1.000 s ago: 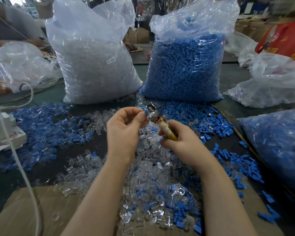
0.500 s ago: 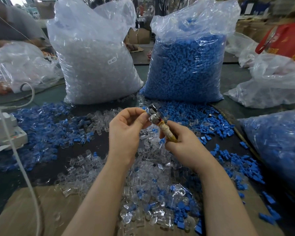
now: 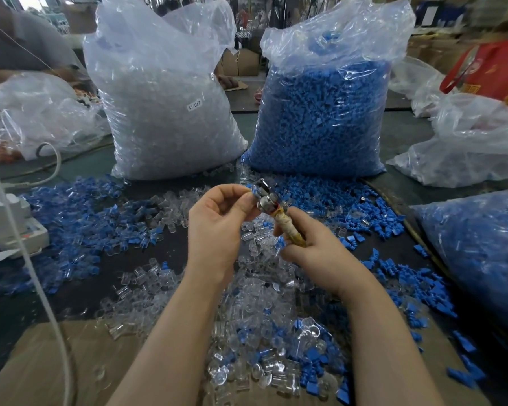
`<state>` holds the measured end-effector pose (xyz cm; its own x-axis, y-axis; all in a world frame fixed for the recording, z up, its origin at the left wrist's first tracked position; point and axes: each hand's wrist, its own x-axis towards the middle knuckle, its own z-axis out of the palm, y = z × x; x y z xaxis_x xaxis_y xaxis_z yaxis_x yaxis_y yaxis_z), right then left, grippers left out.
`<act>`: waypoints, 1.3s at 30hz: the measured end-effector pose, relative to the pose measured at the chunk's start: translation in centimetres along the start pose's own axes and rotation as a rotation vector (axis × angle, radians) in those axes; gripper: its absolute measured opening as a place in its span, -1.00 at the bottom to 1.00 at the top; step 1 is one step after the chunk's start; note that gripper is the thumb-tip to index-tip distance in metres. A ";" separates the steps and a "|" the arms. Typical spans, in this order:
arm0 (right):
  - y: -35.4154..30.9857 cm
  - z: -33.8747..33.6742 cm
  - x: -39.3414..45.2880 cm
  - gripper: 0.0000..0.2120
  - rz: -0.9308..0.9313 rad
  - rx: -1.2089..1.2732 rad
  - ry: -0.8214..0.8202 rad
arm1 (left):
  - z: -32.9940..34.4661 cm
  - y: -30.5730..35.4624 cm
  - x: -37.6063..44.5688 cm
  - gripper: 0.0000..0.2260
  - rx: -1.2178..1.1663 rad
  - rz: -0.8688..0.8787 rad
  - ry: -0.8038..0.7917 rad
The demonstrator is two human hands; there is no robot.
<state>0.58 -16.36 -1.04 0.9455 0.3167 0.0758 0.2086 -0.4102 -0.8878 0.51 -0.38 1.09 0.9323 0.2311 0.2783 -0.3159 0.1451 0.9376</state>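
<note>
Hardly anything has shifted in the last second: your right hand (image 3: 320, 253) still wraps the taped handle of the metal-headed tool (image 3: 267, 202). You tilt it up and leftward so its head meets your left hand (image 3: 214, 227), whose thumb and forefinger pinch a small blue piece (image 3: 253, 189) against it. Both stay raised above the loose parts (image 3: 264, 294), probably for a clear view.

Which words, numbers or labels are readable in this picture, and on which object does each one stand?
"SJ 017": on a small white sticker on the big bag of clear parts.
Yellow characters on the red bag at the upper right: too blurred to read.
No text shows on the tool in the right hand or on the blue part pinched by the left hand.
</note>
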 end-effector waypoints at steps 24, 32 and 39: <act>-0.1 0.5 0.3 -0.83 0.038 -0.180 0.104 | -1.3 0.2 0.6 -0.95 0.079 -0.116 0.013; 0.9 -0.3 0.4 -0.91 0.133 -0.336 0.420 | -9.5 -0.3 2.2 -0.95 1.075 -0.008 0.457; 1.6 -1.3 0.3 -0.87 0.402 -0.488 0.633 | -11.8 -1.2 2.1 -0.90 1.344 -0.186 0.500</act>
<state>1.51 -18.07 -1.86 0.9009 -0.4015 0.1651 -0.2215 -0.7522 -0.6205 0.74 11.33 -1.92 0.6937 0.6566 0.2959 0.4649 -0.7221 0.5123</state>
